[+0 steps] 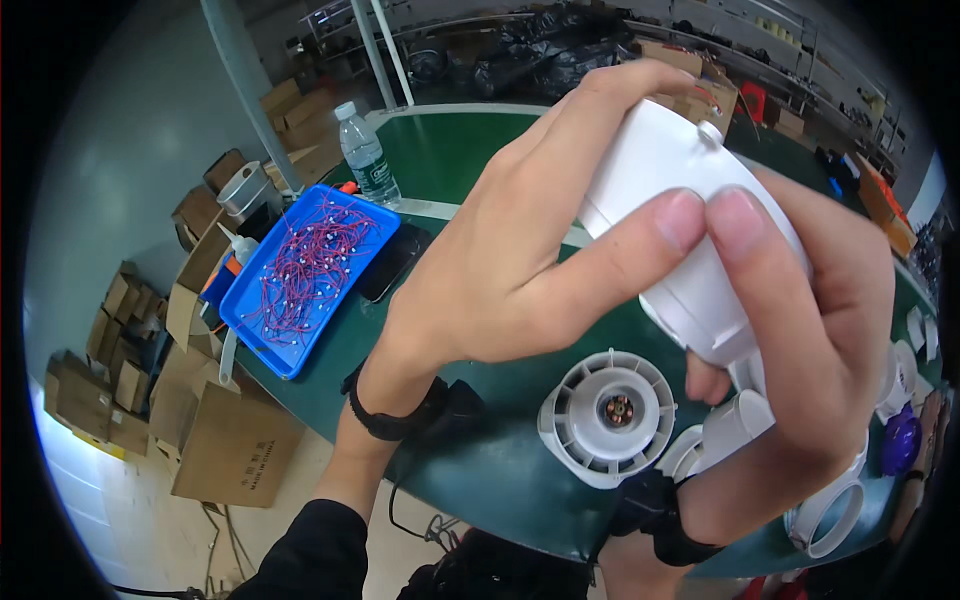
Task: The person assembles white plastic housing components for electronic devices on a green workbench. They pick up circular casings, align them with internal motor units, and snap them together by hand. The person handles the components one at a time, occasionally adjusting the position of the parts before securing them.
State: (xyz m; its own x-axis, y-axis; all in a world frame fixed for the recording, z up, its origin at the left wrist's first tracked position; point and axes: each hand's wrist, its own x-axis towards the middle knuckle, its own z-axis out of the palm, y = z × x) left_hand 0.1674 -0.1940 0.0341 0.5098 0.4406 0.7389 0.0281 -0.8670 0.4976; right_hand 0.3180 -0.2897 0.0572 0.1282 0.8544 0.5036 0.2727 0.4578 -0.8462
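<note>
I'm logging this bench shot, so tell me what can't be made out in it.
- Head view: much of the white plastic housing is covered by the left hand and right hand.
- Head view: white parts below are partly hidden behind the right hand.
- Head view: the purple object sits at the warped rim, too small to identify.

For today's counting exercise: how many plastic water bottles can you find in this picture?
1. The clear water bottle stands upright on the green table, at its far left edge just beyond the blue tray of red wires. Others may be hidden behind the two hands.
</note>
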